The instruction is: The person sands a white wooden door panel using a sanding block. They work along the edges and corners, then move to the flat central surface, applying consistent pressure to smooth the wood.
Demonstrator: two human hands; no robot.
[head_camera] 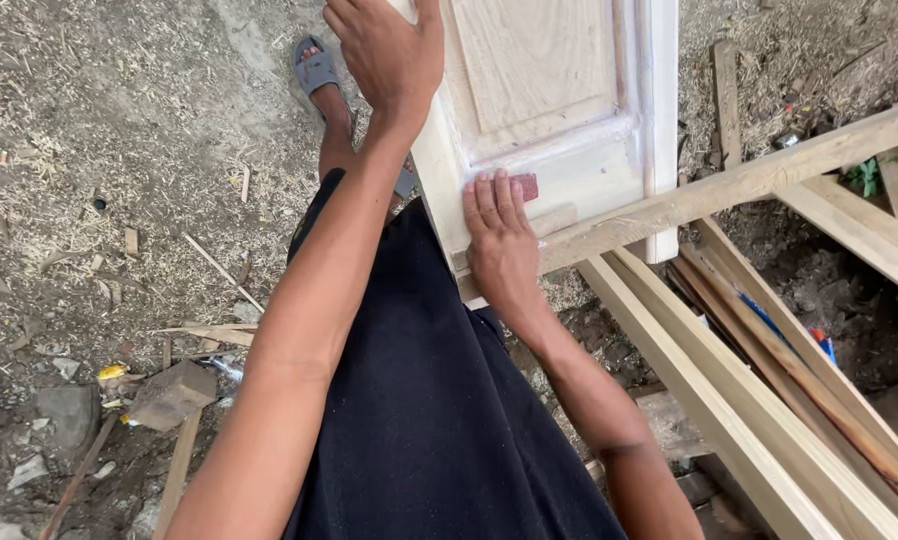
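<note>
**Panelled door under two hands, yard floor**

Containers: I see none holding anything.

Item in hand: pale unfinished wooden door [559, 100] with a raised panel and moulded frame, lying tilted across a long timber rail [769, 175] at the top centre of my view, its lower edge near the dark trousers [419, 400]. Grain shows; surface bare and dusty-looking.

Left hand [389, 50]: laid over the door's left edge near the top, fingers curled round that edge, gripping it.

Right hand [501, 235]: flat on the door's bottom rail, fingers [494, 200] stretched out and pressed down on a small reddish-brown sandpaper piece [526, 186], which peeps out beside the fingertips.

Surroundings: stacked planks [769, 400] run diagonally at lower right, just beneath the timber rail. A wooden mallet [174, 400] lies on the dirt floor [119, 150] at lower left among shavings, splinters and stones. A grey sandal [317, 70] on a foot sits beside the door's left edge, partly hidden by the left arm. The door's top end is out of view.
</note>
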